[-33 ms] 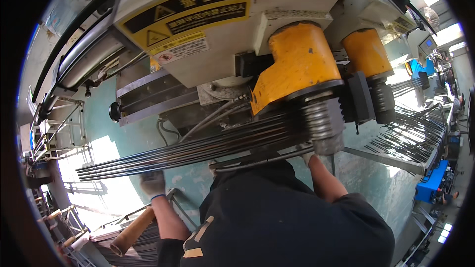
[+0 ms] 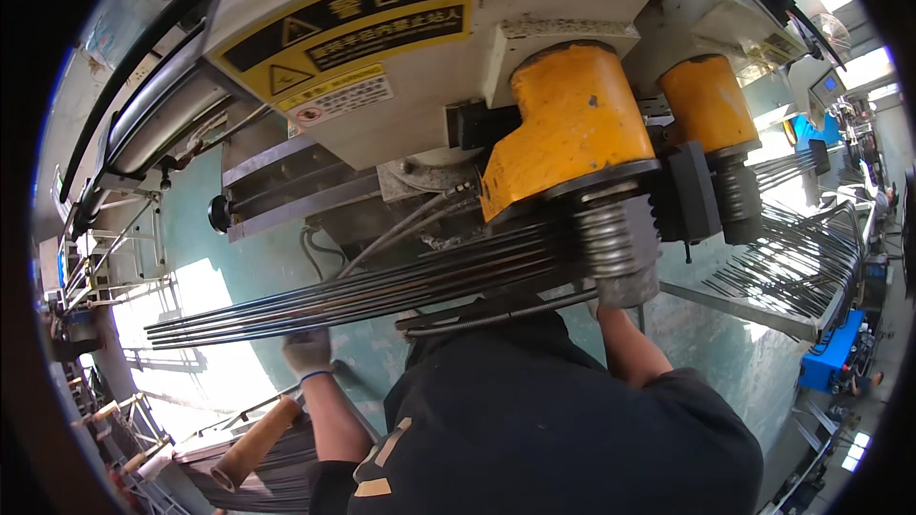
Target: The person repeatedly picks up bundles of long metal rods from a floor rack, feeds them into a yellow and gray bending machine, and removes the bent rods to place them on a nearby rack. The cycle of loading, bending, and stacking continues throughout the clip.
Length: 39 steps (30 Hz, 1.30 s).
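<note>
- Machine [image 2: 429, 86], twelve o'clock.
- Pile [image 2: 782, 262], three o'clock, looks already set aside.
- Rods [image 2: 353, 298], centre toward eight, beside the roller [image 2: 620, 248]: straight, probably unfinished.
- Left hand [image 2: 307, 353], eight o'clock, at the rods: grip, can't tell.
- Right hand [image 2: 593, 309], four o'clock, mostly hidden: can't tell.

head cam, left of pair | fisheye, facing down | close above torso [image 2: 553, 420], machine [image 2: 563, 124] ahead

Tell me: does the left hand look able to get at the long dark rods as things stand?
Probably yes: the left hand is right at the lower edge of the long dark rods, with nothing visible between; whether it touches them is unclear.
</note>
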Each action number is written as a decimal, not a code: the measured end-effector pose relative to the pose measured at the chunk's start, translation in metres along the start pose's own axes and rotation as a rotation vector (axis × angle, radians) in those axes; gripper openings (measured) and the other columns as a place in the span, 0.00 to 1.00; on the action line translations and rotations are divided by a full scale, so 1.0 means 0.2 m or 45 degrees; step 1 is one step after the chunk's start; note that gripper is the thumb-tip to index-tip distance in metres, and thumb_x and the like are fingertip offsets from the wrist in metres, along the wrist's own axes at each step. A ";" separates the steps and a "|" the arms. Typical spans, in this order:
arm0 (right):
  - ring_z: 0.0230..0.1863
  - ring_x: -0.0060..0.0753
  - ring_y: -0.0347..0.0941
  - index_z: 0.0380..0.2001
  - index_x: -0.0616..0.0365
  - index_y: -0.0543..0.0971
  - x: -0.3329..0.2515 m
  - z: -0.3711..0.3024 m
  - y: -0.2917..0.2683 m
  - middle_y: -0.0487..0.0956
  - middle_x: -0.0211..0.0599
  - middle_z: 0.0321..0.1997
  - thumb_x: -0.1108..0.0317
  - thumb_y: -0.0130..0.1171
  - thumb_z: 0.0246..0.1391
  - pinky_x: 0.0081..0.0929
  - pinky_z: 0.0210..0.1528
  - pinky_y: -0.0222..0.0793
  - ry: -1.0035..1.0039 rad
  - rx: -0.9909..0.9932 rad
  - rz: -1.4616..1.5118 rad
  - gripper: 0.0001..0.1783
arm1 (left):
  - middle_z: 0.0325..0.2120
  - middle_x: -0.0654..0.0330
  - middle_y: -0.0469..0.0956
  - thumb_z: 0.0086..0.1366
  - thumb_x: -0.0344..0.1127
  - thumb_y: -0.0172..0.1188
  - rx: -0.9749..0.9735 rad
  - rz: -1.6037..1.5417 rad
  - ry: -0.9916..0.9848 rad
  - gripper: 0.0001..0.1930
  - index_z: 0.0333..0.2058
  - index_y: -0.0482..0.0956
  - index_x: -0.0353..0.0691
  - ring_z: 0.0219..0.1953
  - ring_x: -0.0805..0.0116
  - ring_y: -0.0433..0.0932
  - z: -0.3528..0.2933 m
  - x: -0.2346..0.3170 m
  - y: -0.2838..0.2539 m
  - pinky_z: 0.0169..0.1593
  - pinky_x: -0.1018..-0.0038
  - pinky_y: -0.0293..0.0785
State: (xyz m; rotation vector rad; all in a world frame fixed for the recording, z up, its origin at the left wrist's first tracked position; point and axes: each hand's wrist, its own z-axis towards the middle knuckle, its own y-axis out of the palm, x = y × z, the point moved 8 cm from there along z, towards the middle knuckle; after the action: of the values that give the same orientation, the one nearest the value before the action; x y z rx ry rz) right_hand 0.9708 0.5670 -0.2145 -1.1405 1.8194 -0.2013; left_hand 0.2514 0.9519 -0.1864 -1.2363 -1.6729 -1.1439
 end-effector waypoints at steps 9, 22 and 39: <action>0.44 0.34 0.86 0.52 0.53 0.88 0.28 0.31 -0.26 0.90 0.36 0.45 0.57 0.63 0.71 0.33 0.47 0.78 0.054 -0.004 0.239 0.15 | 0.56 0.61 0.86 0.71 0.34 0.64 -0.661 2.518 1.197 0.16 0.56 0.87 0.50 0.61 0.55 0.83 -0.60 0.34 1.34 0.63 0.61 0.81; 0.34 0.24 0.79 0.45 0.64 0.88 0.30 -0.32 -0.27 0.88 0.32 0.36 0.56 0.67 0.73 0.26 0.37 0.72 -0.002 0.058 0.395 0.18 | 0.61 0.44 0.81 0.81 0.28 0.49 -0.782 0.553 0.436 0.20 0.66 0.74 0.26 0.64 0.46 0.79 -0.65 0.62 1.44 0.69 0.48 0.77; 0.46 0.22 0.82 0.50 0.65 0.86 -0.78 -0.84 -1.59 0.88 0.34 0.46 0.70 0.67 0.71 0.23 0.52 0.78 -0.827 1.184 0.999 0.11 | 0.73 0.44 0.73 0.82 0.54 0.56 -0.598 -0.646 -0.031 0.34 0.74 0.71 0.34 0.75 0.46 0.70 -0.69 1.06 1.39 0.81 0.49 0.61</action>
State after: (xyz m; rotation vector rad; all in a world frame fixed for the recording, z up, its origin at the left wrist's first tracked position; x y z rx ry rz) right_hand 1.0537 0.4593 0.1530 0.1868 1.2051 -0.1529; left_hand 0.4745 0.9217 0.1151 -1.1187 -1.8575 -1.9205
